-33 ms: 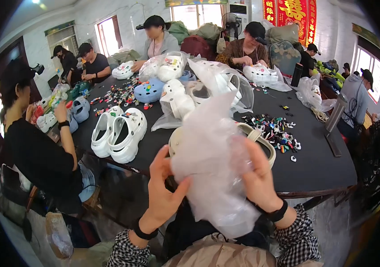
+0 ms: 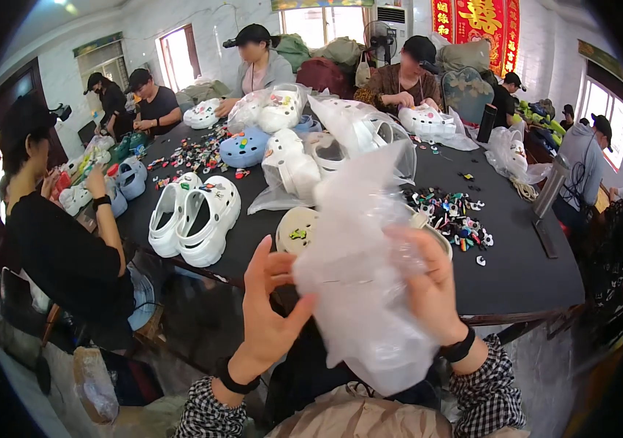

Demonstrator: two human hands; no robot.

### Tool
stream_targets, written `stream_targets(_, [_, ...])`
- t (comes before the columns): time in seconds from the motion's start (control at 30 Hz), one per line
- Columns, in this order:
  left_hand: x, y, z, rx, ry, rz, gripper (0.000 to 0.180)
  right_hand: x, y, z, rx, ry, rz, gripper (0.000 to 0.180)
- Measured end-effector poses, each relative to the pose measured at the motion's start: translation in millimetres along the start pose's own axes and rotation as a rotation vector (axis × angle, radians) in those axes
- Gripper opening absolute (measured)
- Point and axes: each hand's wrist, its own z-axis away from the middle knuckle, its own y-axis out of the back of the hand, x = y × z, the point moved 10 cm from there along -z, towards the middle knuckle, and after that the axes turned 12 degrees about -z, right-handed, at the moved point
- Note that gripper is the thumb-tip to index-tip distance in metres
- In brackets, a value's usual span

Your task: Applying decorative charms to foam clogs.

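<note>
A crumpled, translucent white plastic bag (image 2: 362, 299) hangs in front of me, just off the table's near edge. My right hand (image 2: 428, 288) grips its right side, fingers closed on the film. Beside the bag's left edge, my left hand (image 2: 271, 314) has its fingers and thumb apart; the thumb tip lies close against the film. Behind the bag, a beige clog (image 2: 295, 228) with a green charm rests on the table, partly covered. Part of another beige clog (image 2: 439, 237) shows past my right fingers.
White clogs (image 2: 209, 226) with charms stand left on the dark table (image 2: 516, 285). Bagged white clogs (image 2: 289, 164) and a blue clog (image 2: 246, 148) lie beyond. Loose charms (image 2: 450, 215) are heaped at right, near a metal stand (image 2: 545, 212). Several co-workers sit around, one (image 2: 56, 219) at left.
The bag has shifted right and slightly down with my right hand. More of the beige clog and its green charm shows. My left fingers now sit farther from the bag.
</note>
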Motion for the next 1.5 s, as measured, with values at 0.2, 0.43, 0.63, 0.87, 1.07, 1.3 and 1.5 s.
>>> stream_targets(0.2, [63.6, -45.5, -3.0, -0.234, -0.276, -0.025, 0.092, 34.5, 86.3, 29.9, 0.183, 0.07, -0.091, 0.038])
stream_targets(0.43, [69.6, -107.9, 39.0, -0.411, -0.387, 0.224, 0.076, -72.3, -9.3, 63.4, -0.443, 0.501, 0.502, 0.025])
stream_targets(0.63, [39.9, -124.3, 18.1, -0.396, 0.392, 1.182, 0.063, -66.0, -15.9, 71.8, -0.474, 0.306, 0.739, 0.057])
stream_targets(0.87, [70.2, -148.6, 11.6, -0.517, 0.158, 1.142, 0.079, -55.2, 46.1, 106.1, -0.388, 0.126, 1.208, 0.028])
stream_targets(1.07, [71.8, -96.9, -5.2, -0.231, -0.194, 0.197, 0.071, -103.4, 91.2, 93.0, -0.046, 0.258, 1.198, 0.035])
stream_targets(1.3, [36.2, -81.3, -34.1, 0.022, -0.268, -0.441, 0.069, -87.0, 117.5, 68.2, 0.181, 0.286, 0.956, 0.039])
stream_targets(1.5, [-26.1, -77.0, -55.1, -0.043, -0.033, -0.292, 0.063, -67.5, 24.7, 22.1, -0.28, 0.344, 0.885, 0.046])
